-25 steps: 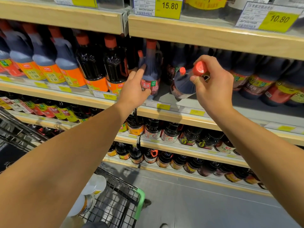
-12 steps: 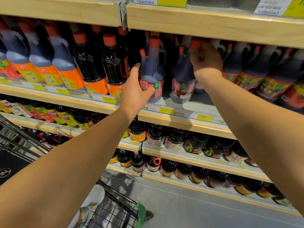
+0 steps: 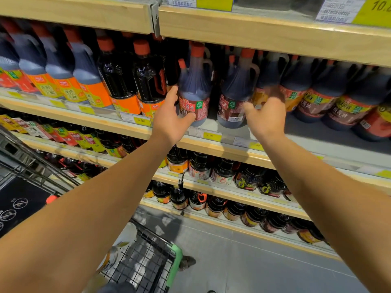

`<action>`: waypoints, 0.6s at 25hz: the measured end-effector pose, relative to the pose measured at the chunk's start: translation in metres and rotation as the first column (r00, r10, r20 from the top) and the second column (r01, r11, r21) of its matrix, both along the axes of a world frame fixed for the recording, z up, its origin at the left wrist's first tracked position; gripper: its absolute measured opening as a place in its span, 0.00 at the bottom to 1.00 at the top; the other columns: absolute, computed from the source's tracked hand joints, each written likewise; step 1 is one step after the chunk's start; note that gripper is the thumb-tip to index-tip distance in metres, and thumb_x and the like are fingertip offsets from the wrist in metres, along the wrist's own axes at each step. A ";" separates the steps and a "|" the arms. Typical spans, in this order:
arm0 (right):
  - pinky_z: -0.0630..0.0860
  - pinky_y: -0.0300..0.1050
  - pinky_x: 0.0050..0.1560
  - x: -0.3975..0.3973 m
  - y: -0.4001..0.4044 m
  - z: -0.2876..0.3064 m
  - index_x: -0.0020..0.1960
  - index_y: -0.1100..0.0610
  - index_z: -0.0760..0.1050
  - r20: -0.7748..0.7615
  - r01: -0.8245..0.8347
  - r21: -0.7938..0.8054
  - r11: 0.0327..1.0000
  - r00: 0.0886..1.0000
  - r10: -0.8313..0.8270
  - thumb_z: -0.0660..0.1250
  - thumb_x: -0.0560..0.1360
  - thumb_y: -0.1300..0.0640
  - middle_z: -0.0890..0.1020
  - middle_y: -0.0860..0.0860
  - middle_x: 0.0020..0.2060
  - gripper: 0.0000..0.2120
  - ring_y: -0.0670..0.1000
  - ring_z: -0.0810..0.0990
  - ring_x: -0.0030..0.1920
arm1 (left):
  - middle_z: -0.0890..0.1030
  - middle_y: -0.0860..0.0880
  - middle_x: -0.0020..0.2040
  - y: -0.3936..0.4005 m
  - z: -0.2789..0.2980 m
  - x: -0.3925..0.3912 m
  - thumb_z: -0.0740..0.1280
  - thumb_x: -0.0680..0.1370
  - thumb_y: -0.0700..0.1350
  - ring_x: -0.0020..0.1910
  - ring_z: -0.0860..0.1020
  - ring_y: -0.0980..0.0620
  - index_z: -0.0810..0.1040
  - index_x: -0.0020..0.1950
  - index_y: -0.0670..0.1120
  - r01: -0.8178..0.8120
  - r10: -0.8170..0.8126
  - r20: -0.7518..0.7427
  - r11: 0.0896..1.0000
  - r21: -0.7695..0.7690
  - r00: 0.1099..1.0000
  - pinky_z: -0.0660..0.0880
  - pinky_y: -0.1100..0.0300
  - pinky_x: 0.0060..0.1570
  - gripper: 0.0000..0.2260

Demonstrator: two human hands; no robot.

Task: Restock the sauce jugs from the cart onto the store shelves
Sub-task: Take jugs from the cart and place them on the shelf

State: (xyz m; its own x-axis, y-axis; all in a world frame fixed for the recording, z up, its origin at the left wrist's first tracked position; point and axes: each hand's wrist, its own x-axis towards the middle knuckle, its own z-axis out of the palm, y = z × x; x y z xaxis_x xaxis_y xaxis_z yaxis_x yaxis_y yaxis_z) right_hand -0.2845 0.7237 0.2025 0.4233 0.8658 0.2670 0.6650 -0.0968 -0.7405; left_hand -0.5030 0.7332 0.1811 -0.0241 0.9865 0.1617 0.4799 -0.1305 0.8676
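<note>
Upright on the shelf [image 3: 228, 145], two dark sauce jugs with red caps and red labels stand side by side near its front edge, with a gap between them. At the left jug [image 3: 195, 89] the left hand [image 3: 169, 119] cups the lower body, thumb against the label and fingers spread round the far side, a loose hold with the hand wide. Just beside the right jug [image 3: 237, 96] the right hand [image 3: 265, 117] is blurred, fingers apart, and whether it touches the jug cannot be told. Further jugs of the same shape fill the shelf to the right, and bottles with orange labels [image 3: 124, 81] stand to the left. Yellow price tags line the shelf edge. Below, a wire cart [image 3: 146, 261] with a green corner sits on the grey floor.
</note>
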 end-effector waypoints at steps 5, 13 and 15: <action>0.67 0.42 0.46 0.004 -0.003 0.000 0.53 0.59 0.73 0.014 -0.084 -0.037 0.996 0.996 0.085 0.69 0.71 0.48 0.76 0.52 0.47 0.17 0.52 0.75 0.47 | 0.70 0.54 0.70 -0.013 0.004 -0.005 0.71 0.75 0.46 0.64 0.67 0.63 0.58 0.77 0.47 -0.014 0.017 -0.050 0.998 0.059 0.999 0.67 0.72 0.63 0.34; 0.69 0.44 0.59 -0.010 0.045 -0.017 0.67 0.60 0.66 -0.039 -0.104 -0.060 0.993 0.994 0.102 0.76 0.64 0.44 0.74 0.56 0.62 0.39 0.56 0.73 0.62 | 0.73 0.51 0.66 0.042 -0.005 0.024 0.76 0.60 0.57 0.64 0.73 0.49 0.56 0.74 0.51 -0.113 0.113 -0.014 0.993 0.031 0.993 0.73 0.49 0.64 0.48; 0.69 0.43 0.55 -0.012 0.051 -0.025 0.67 0.60 0.64 -0.047 -0.042 0.046 0.998 0.998 0.044 0.77 0.61 0.42 0.72 0.56 0.63 0.43 0.56 0.73 0.62 | 0.72 0.50 0.67 0.049 -0.010 0.029 0.78 0.62 0.53 0.64 0.73 0.49 0.55 0.75 0.51 -0.155 0.156 -0.009 0.987 0.040 0.988 0.72 0.51 0.65 0.47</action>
State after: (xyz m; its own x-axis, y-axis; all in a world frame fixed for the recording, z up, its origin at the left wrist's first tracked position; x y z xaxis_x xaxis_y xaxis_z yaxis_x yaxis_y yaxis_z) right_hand -0.2961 0.7742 0.1772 0.3989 0.8712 0.2860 0.6314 -0.0349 -0.7747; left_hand -0.4739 0.7819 0.1707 -0.1746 0.9638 0.2017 0.5072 -0.0876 0.8573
